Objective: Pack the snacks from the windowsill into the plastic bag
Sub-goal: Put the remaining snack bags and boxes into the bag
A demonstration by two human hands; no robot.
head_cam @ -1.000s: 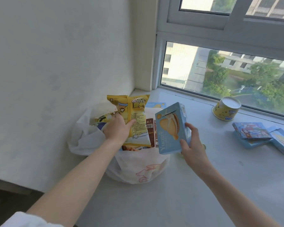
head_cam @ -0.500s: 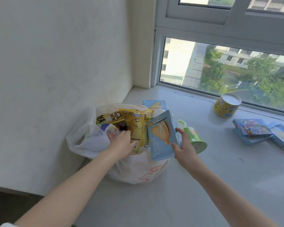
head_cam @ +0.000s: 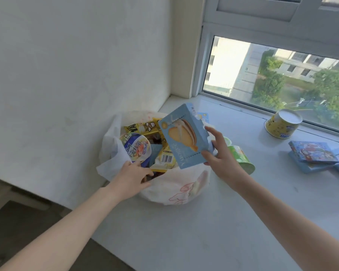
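The yellow packet (head_cam: 140, 127) has sunk into the plastic bag (head_cam: 176, 189); the left hand (head_cam: 132, 177) has dropped to its near rim — grip unclear. The right hand (head_cam: 223, 161) pinches the blue box (head_cam: 182, 138), tilted over the bag's mouth.

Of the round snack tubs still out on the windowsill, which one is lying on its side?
The green tub behind the right hand; the yellow tub farther right stands on end.

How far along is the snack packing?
Done: yellow packets and a lidded cup sit in the plastic bag. In hand: the right hand holds a biscuit box over it; left hand holds its rim. Left: green cup, yellow tub, blue boxes on the windowsill.
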